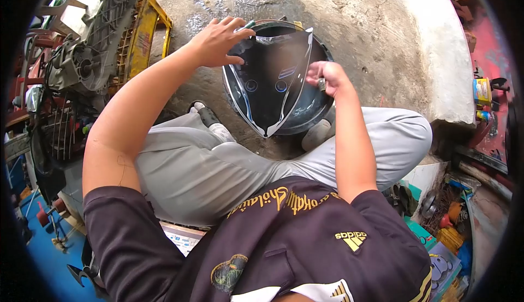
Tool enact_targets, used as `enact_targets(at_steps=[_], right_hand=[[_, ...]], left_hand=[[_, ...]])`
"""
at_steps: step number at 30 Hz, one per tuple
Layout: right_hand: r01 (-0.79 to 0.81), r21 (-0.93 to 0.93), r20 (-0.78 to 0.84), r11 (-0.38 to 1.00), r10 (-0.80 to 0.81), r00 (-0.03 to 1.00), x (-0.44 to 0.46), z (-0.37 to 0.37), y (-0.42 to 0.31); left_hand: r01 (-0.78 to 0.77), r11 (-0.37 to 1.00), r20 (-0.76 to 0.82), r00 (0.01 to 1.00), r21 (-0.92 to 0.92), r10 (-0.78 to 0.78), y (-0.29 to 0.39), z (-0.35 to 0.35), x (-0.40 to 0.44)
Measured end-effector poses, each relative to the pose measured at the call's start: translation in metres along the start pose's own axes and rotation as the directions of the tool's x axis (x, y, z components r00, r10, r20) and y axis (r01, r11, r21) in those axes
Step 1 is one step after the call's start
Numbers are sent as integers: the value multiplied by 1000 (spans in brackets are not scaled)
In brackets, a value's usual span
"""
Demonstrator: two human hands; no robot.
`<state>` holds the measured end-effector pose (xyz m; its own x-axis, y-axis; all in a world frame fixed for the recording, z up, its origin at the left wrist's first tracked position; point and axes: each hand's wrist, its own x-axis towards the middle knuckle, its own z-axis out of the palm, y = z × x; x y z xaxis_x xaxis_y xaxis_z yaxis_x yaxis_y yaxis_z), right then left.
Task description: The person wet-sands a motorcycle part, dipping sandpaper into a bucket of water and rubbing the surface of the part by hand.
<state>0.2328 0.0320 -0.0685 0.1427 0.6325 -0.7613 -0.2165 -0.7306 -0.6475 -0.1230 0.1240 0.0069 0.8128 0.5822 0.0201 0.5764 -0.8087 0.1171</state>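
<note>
A glossy black shield-shaped panel [267,67], with pale edges and two round marks low on its face, is over a round black basin [314,117]. Its narrow end points towards me. My left hand [221,42] is at the panel's upper left corner, fingers along the far edge and thumb lower on the near side. A small green piece [249,24] shows by its fingertips. Beside the panel's right edge, my right hand [330,78] is closed, fingers curled. A small grey metal piece [322,84] shows at it; whether it is held or worn is unclear.
Metal engine casings [93,51] and a yellow crate [143,45] stand on the left. The concrete floor [371,34] is wet behind the basin. A pale raised ledge [450,67] runs along the right. Tools and assorted parts [450,220] lie at the lower right.
</note>
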Motion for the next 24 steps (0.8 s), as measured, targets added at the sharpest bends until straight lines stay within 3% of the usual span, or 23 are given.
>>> enact_targets(at_steps=[2,4,6,8,12,15,18,20,22,24], right_hand=[[150,-94,-44,984,-155,987,-14,-6,-22],[223,-193,-41,955,-235,971,-27,2,-49],[244,-191,25,951,-244,970,-41,21,-72],[335,-222,228,916,-285,931,-52,44,-91],[434,-385,286,814,-342,895,-50,72,-111],[387,-494,229,779,-313,922,-44,76,-113],[370,-433,186,822,-320,929,-28,52,-97],[287,-338,68,896,-281,957,-26,32,-79],[175,-347,-26,921,-196,980,-23,13,-52],[94,-482,63,871,-72,995,-6,-8,-15]], left_hand=[[-211,977,1,977,6,211,-6,-4,3],[-239,971,72,969,9,238,9,-9,5],[-375,925,-34,927,-63,374,22,-4,6],[-380,921,-36,925,-83,379,29,0,5],[-360,930,-36,933,-69,358,27,-2,1],[-329,941,-30,944,-75,328,21,-6,-2],[-231,970,4,973,-80,232,15,-9,-5],[-102,993,60,993,-52,105,7,-6,-2],[-94,996,35,995,0,94,-4,1,1],[135,990,120,984,-45,-128,-7,0,2]])
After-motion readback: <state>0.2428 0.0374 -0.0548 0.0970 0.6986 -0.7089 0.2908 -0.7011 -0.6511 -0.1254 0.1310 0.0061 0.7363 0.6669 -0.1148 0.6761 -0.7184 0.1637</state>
